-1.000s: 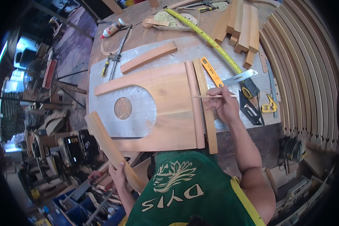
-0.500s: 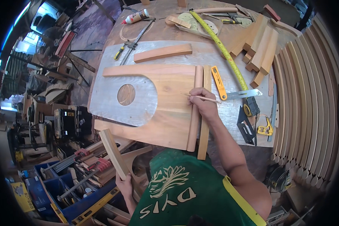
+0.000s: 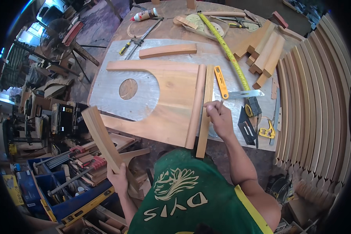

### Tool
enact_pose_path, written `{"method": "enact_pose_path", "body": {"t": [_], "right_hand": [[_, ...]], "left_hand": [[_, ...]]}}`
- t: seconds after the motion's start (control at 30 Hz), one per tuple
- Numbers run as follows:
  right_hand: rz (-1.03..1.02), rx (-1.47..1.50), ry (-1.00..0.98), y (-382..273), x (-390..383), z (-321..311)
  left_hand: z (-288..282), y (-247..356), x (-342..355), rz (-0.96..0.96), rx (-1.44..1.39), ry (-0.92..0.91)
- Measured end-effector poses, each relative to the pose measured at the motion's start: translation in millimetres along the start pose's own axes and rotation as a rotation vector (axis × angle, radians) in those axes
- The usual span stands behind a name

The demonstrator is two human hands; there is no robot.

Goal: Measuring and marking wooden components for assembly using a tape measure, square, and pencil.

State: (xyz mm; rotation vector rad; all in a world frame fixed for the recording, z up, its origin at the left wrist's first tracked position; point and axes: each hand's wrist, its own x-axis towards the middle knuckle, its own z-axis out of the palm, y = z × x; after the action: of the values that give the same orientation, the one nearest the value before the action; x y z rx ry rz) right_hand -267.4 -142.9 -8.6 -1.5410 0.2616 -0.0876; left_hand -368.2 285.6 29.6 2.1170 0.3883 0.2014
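My left hand (image 3: 118, 178) is closed round the lower end of a square wooden bar (image 3: 101, 137), which tilts up beside the table's near left edge. A pencil (image 3: 221, 103) is gripped in my right hand (image 3: 220, 119), its shaft mostly covered by the fingers. That hand hovers at or over a narrow wooden strip (image 3: 202, 141); whether it touches cannot be told. Left of the strip lies a U-shaped wooden panel (image 3: 177, 91) with a rounded rail (image 3: 195, 107) along its right edge. A yellow-handled sliding bevel (image 3: 221, 82) rests just beyond my right hand.
Beyond the panel are a loose wooden block (image 3: 167, 51), a bar clamp (image 3: 138, 41) and a glue bottle (image 3: 145, 15). An extended tape measure (image 3: 226, 46) crosses the right side, near stacked wood blocks (image 3: 267, 54). Long slats (image 3: 316, 105) stand at right; a blue toolbox (image 3: 54, 208) sits lower left.
My left hand has raised the wooden bar, moving it left. My right hand has drawn back from the panel toward the strip, and the pencil now points upward.
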Motion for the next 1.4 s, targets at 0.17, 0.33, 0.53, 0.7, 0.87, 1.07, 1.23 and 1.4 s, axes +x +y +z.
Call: {"method": "enact_pose_path", "body": {"t": [0.17,0.33,0.53,0.7,0.87,1.07,1.23,1.4], "right_hand": [[-0.231,-0.337,-0.214,-29,-72,4],[-0.501,-0.424,-0.386,-47,-144,47],[-0.103,-0.56,-0.67,-54,-215,74],[0.132,-0.275,-0.678,-29,-248,54],[0.248,-0.113,-0.377,-8,-253,9],[-0.043,-0.166,0.096,-3,-211,-84],[0.017,-0.455,0.313,12,-179,-182],[0.047,-0.454,0.28,45,-175,-238]], "left_hand": [[32,50,18,0.078,-0.415,-0.14],[71,86,-5,0.085,-0.969,-0.363],[77,70,-89,0.043,-1.172,-0.361],[67,8,-127,0.169,-0.694,-0.533],[50,-76,-175,-0.177,-0.705,-0.35],[14,-135,-221,-0.591,-0.496,0.019],[63,-111,-231,-0.614,-0.523,0.174],[155,-56,-246,-0.421,-0.494,-0.057]]}}
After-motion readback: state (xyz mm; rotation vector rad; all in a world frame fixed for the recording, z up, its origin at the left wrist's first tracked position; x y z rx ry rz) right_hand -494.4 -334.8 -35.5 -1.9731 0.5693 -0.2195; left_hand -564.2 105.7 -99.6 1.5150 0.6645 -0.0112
